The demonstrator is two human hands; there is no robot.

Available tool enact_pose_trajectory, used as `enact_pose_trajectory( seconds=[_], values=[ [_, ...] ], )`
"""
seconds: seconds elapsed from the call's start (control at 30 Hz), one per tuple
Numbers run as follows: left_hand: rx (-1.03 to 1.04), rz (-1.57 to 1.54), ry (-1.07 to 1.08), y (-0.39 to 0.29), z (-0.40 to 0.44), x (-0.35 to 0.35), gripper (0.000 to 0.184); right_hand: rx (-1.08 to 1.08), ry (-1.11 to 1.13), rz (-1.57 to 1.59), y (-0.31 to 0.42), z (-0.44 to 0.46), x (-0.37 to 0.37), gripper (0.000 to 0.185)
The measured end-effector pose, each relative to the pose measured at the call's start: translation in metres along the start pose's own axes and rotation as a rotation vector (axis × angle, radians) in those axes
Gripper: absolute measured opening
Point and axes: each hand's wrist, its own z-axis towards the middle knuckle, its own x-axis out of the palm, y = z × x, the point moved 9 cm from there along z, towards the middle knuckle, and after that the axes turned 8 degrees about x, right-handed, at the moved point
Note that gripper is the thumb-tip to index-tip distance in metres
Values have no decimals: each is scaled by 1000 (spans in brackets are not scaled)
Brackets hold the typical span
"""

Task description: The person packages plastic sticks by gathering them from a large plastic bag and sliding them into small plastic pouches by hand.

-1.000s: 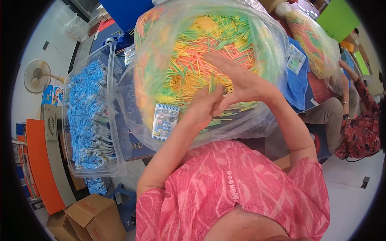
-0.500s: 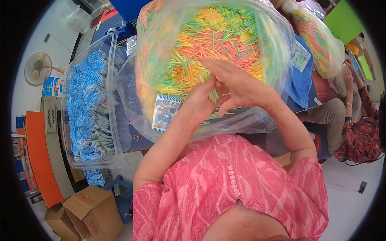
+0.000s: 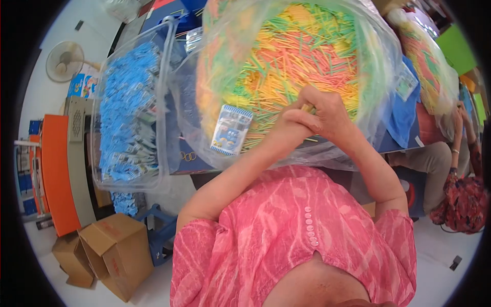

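Observation:
A big clear plastic bag (image 3: 378, 77) lies wide open in front of me, full of thin straw-like sticks (image 3: 291, 61) in yellow, green, pink and orange. Over its near side my two hands meet. My left hand (image 3: 294, 125) is closed on a small bundle of sticks (image 3: 308, 108), whose ends peek out between the fingers. Curled around the same bundle is my right hand (image 3: 330, 113), touching the left; most of the bundle is hidden. Left of my hands, a blue-and-white printed packet (image 3: 231, 130) rests on the bag.
A clear plastic bin (image 3: 166, 102) holding many blue packets (image 3: 128, 102) stands at left. Rubber bands (image 3: 188, 156) lie on the table's near edge. At right are a blue cloth (image 3: 403, 120), another bag of sticks (image 3: 429, 77) and a seated co-worker's hands (image 3: 460, 120). Cardboard boxes (image 3: 120, 250) sit on the floor.
My right hand, spread with its fingers apart before, has closed around the bundle against my left hand. The whole view has shifted, so the bag and bin appear farther right and higher.

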Motion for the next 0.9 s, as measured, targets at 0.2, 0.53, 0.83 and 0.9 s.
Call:
enact_pose_trajectory(
  seconds=[0.2, 0.53, 0.83, 0.9],
  values=[
    [-9, 632, -16, -31, -36, -22, 52, 266, -121, 338, -38, -9, 11, 23],
    [149, 1382, -515, -59, -101, -144, 56, -34, -118, -186, -39, -25, 12, 22],
    [410, 1441, -644, -76, -114, -132, 40, -251, -126, -371, -20, -34, 18, 23],
    [411, 1429, -620, -73, -115, -134, 35, -258, -124, -375, -18, -32, 17, 24]
  ],
)
